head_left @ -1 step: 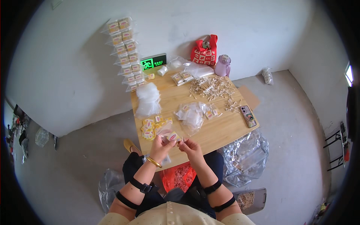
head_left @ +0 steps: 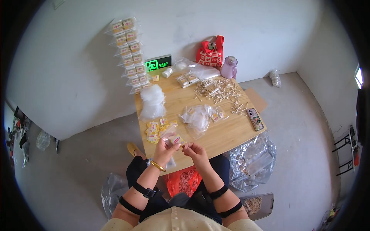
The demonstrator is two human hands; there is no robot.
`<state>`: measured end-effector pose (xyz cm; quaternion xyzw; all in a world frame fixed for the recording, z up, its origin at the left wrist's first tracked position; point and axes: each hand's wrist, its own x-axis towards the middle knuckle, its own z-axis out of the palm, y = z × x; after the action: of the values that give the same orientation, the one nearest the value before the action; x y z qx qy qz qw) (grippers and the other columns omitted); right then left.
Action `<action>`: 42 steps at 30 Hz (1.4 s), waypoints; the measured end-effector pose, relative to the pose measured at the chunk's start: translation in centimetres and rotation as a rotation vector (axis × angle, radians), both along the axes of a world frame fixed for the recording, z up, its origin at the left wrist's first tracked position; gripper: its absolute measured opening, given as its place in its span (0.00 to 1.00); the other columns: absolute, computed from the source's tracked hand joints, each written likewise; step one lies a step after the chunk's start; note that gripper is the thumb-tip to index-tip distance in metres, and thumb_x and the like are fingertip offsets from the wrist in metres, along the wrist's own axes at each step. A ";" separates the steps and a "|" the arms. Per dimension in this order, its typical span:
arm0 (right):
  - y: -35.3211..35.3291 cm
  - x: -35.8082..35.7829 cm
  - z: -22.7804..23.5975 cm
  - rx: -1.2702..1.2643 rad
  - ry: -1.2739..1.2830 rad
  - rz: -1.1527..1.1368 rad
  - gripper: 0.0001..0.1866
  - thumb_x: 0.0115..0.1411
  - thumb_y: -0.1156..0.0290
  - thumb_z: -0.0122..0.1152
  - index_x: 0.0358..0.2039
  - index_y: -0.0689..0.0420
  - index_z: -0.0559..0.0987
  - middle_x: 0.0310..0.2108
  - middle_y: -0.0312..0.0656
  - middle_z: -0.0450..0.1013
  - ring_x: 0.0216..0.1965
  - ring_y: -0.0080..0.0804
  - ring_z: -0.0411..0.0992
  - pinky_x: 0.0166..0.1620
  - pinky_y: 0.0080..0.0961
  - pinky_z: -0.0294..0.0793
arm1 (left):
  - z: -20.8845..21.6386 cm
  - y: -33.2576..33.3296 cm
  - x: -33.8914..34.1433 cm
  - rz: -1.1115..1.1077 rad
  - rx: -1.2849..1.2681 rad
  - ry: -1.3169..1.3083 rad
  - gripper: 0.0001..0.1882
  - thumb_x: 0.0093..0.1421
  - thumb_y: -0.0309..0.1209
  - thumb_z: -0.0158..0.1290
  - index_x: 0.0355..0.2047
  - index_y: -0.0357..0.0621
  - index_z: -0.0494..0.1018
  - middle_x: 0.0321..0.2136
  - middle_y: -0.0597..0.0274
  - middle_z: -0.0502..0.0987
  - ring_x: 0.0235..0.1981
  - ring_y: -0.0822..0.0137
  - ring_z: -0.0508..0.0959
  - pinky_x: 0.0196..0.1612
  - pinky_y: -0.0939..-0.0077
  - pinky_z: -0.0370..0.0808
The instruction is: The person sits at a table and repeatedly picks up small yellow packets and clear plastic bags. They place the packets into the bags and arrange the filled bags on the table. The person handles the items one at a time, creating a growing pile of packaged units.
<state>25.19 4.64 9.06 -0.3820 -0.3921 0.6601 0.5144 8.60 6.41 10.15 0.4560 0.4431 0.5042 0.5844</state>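
Note:
My left hand (head_left: 163,151) is closed on a small clear plastic bag with a yellow-and-white printed card (head_left: 176,139) showing at its front. Close beside it, my right hand (head_left: 195,150) pinches at the bag's right edge, thumb and forefinger together. Just beyond the left hand lies a loose pile of yellow-and-white cards (head_left: 153,133). A heap of small clear bags (head_left: 197,120), some with cards, rests on the table to the right of it. Farther back on the left is a stack of empty-looking clear bags (head_left: 152,102).
The wooden table (head_left: 227,133) also bears loose cotton swabs (head_left: 216,89), packed swab bags (head_left: 187,80), a phone (head_left: 254,119), a purple bottle (head_left: 229,67) and a red bag (head_left: 210,54). A tall stack of filled packs (head_left: 131,59) stands at the back left. Below sits a large clear sack (head_left: 252,161).

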 end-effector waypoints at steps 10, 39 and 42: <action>-1.2 -1.4 -0.1 -0.011 -0.182 0.004 0.09 0.64 0.68 0.57 0.31 0.59 0.73 0.25 0.31 0.70 0.30 0.17 0.67 0.37 0.17 0.67 | 0.2 -3.2 -1.1 -0.156 -0.405 -0.446 0.26 0.58 0.27 0.59 0.55 0.46 0.62 0.37 0.70 0.73 0.37 0.74 0.75 0.40 0.78 0.72; -0.9 2.0 -0.2 -0.073 -0.206 0.200 0.14 0.65 0.62 0.55 0.38 0.62 0.77 0.31 0.34 0.74 0.32 0.18 0.67 0.39 0.18 0.66 | -0.9 -3.0 -4.1 -0.089 -0.162 -0.063 0.31 0.54 0.20 0.60 0.56 0.44 0.61 0.32 0.63 0.77 0.34 0.74 0.77 0.40 0.79 0.74; -0.5 2.1 -0.7 -0.034 -0.230 0.182 0.11 0.64 0.66 0.57 0.36 0.62 0.77 0.28 0.32 0.73 0.29 0.15 0.65 0.36 0.15 0.65 | -1.3 -2.7 -4.3 -0.056 -0.104 0.079 0.30 0.53 0.22 0.61 0.55 0.43 0.62 0.32 0.62 0.77 0.34 0.73 0.77 0.40 0.79 0.74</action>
<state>27.33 4.11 8.32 -0.4266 -0.4702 0.6623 0.3978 4.29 3.69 8.81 0.4569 0.4784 0.4453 0.6033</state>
